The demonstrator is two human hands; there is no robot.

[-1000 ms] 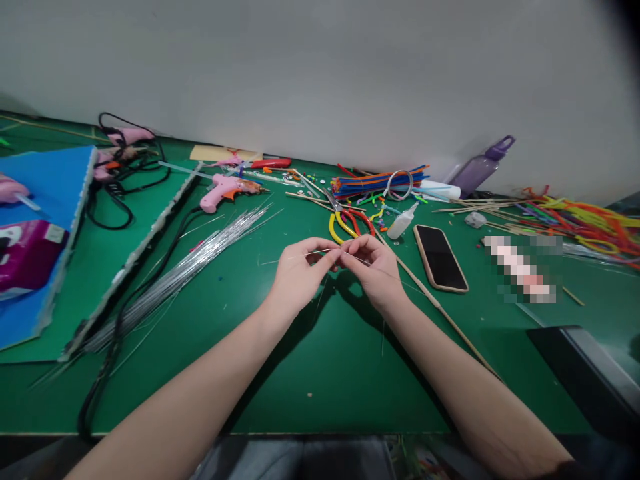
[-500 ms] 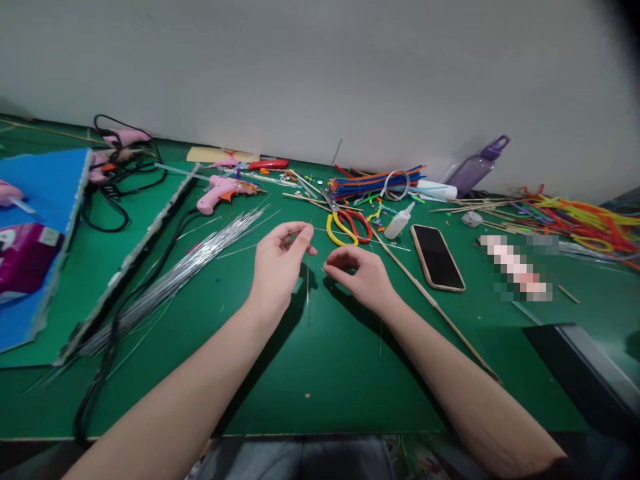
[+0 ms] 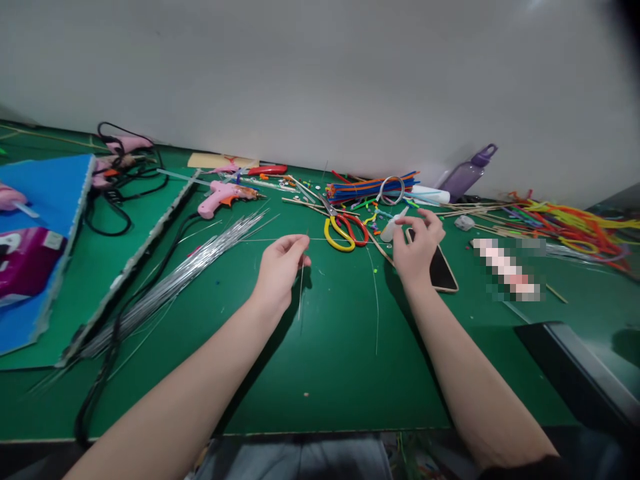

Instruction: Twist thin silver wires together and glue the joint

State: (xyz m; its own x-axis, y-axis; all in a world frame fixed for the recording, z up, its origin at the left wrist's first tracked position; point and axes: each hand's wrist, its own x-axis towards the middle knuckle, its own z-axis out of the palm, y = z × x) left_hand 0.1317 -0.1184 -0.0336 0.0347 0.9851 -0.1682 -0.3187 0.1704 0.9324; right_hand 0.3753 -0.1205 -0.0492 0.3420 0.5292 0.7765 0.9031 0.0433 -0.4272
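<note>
My left hand point(image 3: 281, 268) hovers over the green table point(image 3: 320, 373), fingers pinched on a thin silver wire point(image 3: 301, 293) that hangs down from them. My right hand point(image 3: 417, 248) has reached out to the right, its fingers curved and apart just above a small white glue bottle point(image 3: 391, 227), partly over a black phone point(image 3: 442, 268). Nothing shows inside that hand. Another thin wire point(image 3: 376, 300) lies on the table between my two hands. Scissors with yellow and red handles point(image 3: 344, 230) lie just beyond.
A sheaf of silver wires point(image 3: 180, 280) lies to the left beside a black cable point(image 3: 125, 313). A pink glue gun point(image 3: 225, 195), coloured pipe cleaners point(image 3: 370, 187), a purple bottle point(image 3: 465, 177), wooden sticks and a blue foam board point(image 3: 45, 220) crowd the back and sides.
My hands, pinched together on the wire a second ago, have parted. My right hand let go and moved right to the glue bottle. My left hand keeps the wire.
</note>
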